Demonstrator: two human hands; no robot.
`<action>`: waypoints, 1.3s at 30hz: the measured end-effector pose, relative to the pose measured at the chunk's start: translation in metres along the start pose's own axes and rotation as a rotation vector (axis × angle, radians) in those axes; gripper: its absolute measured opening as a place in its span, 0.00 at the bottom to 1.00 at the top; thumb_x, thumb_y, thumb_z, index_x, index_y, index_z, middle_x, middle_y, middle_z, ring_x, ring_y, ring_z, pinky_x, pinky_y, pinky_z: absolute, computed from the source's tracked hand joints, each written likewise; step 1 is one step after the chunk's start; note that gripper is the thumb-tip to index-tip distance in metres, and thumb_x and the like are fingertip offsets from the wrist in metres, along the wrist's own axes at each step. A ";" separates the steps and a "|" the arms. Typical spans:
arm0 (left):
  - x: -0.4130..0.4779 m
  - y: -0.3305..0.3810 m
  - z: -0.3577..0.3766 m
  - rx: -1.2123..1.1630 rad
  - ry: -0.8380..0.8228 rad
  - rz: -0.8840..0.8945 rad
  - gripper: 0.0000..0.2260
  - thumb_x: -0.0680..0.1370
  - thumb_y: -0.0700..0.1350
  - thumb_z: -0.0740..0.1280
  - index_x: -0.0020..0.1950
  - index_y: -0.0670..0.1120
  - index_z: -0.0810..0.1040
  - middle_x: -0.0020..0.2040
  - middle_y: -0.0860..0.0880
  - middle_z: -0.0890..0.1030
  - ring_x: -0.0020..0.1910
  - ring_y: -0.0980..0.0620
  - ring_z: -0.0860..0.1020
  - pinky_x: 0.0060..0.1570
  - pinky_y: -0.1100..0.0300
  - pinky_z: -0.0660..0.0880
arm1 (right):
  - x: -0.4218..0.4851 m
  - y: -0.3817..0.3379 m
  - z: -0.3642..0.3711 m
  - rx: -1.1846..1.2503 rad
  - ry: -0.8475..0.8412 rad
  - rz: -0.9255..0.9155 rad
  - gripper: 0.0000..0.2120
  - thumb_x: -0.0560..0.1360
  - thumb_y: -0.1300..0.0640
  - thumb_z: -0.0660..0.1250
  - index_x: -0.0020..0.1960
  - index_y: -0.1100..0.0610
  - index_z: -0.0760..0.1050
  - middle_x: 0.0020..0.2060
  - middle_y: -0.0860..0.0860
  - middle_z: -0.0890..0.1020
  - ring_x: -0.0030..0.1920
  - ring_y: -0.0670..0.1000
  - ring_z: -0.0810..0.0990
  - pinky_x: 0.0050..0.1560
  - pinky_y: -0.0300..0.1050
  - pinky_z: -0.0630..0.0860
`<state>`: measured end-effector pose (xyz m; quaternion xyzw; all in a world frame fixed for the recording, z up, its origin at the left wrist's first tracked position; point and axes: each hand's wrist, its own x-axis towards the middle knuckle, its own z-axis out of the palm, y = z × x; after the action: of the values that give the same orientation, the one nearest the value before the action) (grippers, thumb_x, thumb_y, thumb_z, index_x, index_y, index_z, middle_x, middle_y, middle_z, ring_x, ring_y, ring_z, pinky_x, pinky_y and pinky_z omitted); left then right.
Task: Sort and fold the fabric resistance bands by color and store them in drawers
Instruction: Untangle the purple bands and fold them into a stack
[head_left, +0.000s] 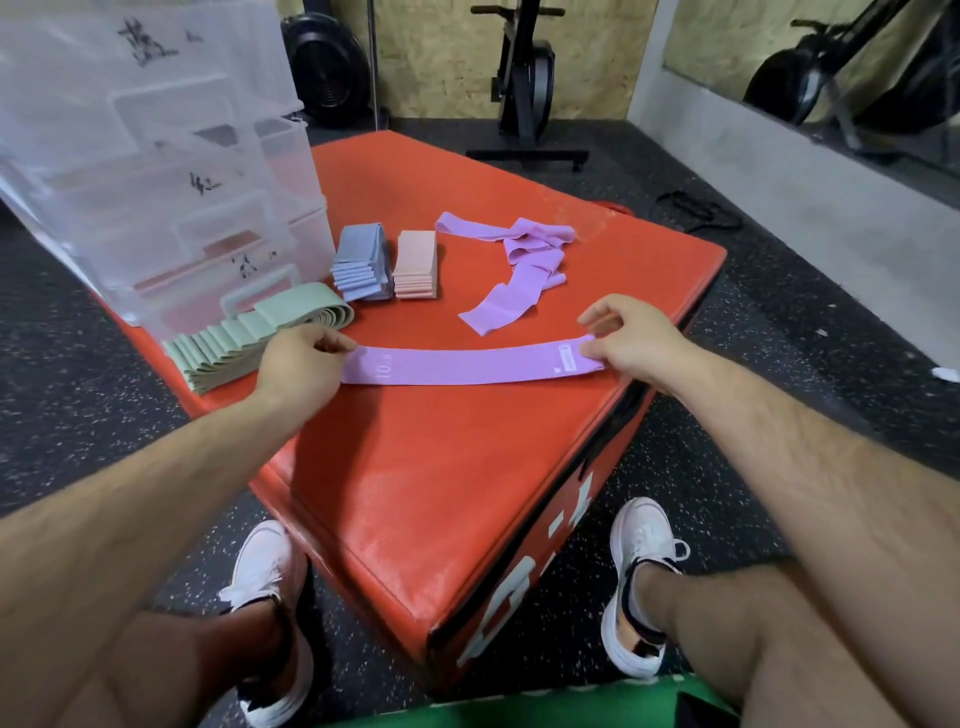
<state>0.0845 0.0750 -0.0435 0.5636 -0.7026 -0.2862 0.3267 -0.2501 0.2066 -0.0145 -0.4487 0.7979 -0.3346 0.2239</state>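
A purple band (467, 366) lies stretched flat across the red box (441, 467). My left hand (301, 364) pinches its left end and my right hand (631, 338) pinches its right end, by the label. Behind it lies a loose heap of purple bands (511, 273). Folded stacks sit further left: pink bands (415, 265), blue bands (361, 262) and green bands (244, 340). The clear plastic drawer unit (171, 171) stands at the box's left rear, with its drawers pulled partly out.
The red box's right edge runs just under my right hand. My two feet in white shoes (641, 582) stand on the speckled black floor in front of the box. An exercise bike (524, 78) and a black strap (696, 210) are beyond it.
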 end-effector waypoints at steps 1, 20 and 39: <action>0.002 -0.002 0.000 0.025 -0.011 0.007 0.04 0.75 0.40 0.71 0.47 0.45 0.85 0.43 0.48 0.84 0.41 0.53 0.77 0.38 0.65 0.69 | -0.001 0.000 0.001 -0.037 0.010 -0.021 0.11 0.72 0.65 0.72 0.50 0.52 0.80 0.48 0.50 0.81 0.42 0.52 0.81 0.39 0.45 0.77; 0.008 0.035 0.034 0.454 -0.141 0.449 0.08 0.72 0.40 0.65 0.49 0.46 0.81 0.50 0.43 0.77 0.53 0.39 0.76 0.55 0.48 0.74 | -0.001 -0.017 0.028 -0.451 -0.038 -0.280 0.09 0.77 0.55 0.64 0.53 0.49 0.81 0.56 0.51 0.75 0.61 0.57 0.72 0.65 0.50 0.70; 0.046 0.087 0.106 0.358 -0.354 0.468 0.08 0.76 0.37 0.63 0.46 0.41 0.83 0.49 0.44 0.83 0.50 0.43 0.80 0.49 0.55 0.74 | 0.004 -0.025 0.034 -0.531 -0.078 -0.231 0.12 0.78 0.54 0.60 0.58 0.49 0.78 0.58 0.50 0.77 0.62 0.57 0.72 0.65 0.53 0.70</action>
<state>-0.0582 0.0514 -0.0359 0.3768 -0.8978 -0.1692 0.1524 -0.2158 0.1829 -0.0196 -0.5920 0.7919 -0.1198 0.0897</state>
